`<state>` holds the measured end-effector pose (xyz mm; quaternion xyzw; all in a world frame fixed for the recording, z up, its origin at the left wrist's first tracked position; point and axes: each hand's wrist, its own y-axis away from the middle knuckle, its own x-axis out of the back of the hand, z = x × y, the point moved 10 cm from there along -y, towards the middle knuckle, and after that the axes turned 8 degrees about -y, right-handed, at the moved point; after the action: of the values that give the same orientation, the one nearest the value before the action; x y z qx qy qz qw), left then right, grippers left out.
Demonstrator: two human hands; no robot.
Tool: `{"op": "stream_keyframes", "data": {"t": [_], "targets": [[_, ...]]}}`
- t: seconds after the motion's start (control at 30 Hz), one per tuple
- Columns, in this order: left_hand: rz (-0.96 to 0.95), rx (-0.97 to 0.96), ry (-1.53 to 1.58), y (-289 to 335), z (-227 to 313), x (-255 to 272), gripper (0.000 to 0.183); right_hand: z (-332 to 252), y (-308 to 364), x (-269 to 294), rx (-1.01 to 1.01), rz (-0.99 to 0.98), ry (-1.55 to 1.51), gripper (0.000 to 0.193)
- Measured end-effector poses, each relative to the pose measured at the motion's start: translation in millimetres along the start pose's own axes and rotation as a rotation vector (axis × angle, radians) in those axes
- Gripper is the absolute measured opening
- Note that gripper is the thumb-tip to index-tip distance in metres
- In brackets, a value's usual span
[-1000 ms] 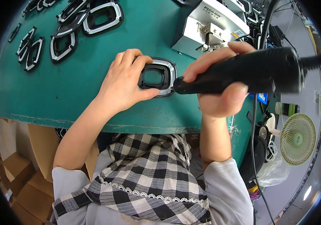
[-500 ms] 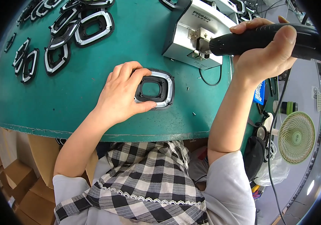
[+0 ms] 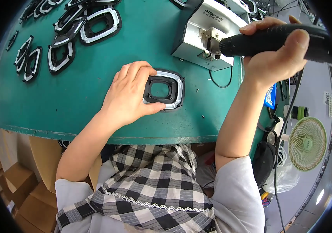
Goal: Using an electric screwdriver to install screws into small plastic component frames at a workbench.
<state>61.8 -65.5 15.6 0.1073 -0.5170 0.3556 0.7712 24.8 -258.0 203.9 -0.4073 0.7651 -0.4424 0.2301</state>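
My left hand (image 3: 126, 93) is closed on a rounded black frame with a silver band (image 3: 180, 90), fingers on its top edge and thumb on its lower edge. The frame lies flat on the green table, its middle opening showing the tabletop. My right hand (image 3: 276, 64) is wrapped round a black electric screwdriver (image 3: 263, 42), held level above the table's right side. Its tip end points left at the metal front of a silver screw feeder (image 3: 211, 20). Whether the bit touches a screw there is hidden.
Several similar frames (image 3: 100, 26) lie at the table's far left. Two loose screws (image 3: 203, 116) rest between the held frame and my right forearm. A blue tray of screws (image 3: 270, 96) sits beyond that forearm. A green fan (image 3: 306, 143) and cable (image 3: 277, 171) are at right.
The whole view has shifted slightly, with the table things appearing a little farther right. Both hands keep their hold, and the screwdriver stays at the feeder's front.
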Motion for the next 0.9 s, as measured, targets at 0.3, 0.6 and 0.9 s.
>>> {"op": "stream_keyframes", "data": {"t": [0.3,0.6,0.9], "targets": [[0.005,0.016,-0.032,0.2,-1.5,1.7,0.069,13.6,50.8,-14.7,-0.298,0.022,-0.181,0.068],[0.009,0.004,-0.042,0.4,-1.3,1.9,0.070,13.6,65.9,-40.6,-0.260,-0.047,-0.074,0.072],[-0.008,0.014,-0.028,1.5,-2.8,1.2,0.070,13.5,74.9,-43.8,-0.214,-0.020,-0.432,0.056]]}}
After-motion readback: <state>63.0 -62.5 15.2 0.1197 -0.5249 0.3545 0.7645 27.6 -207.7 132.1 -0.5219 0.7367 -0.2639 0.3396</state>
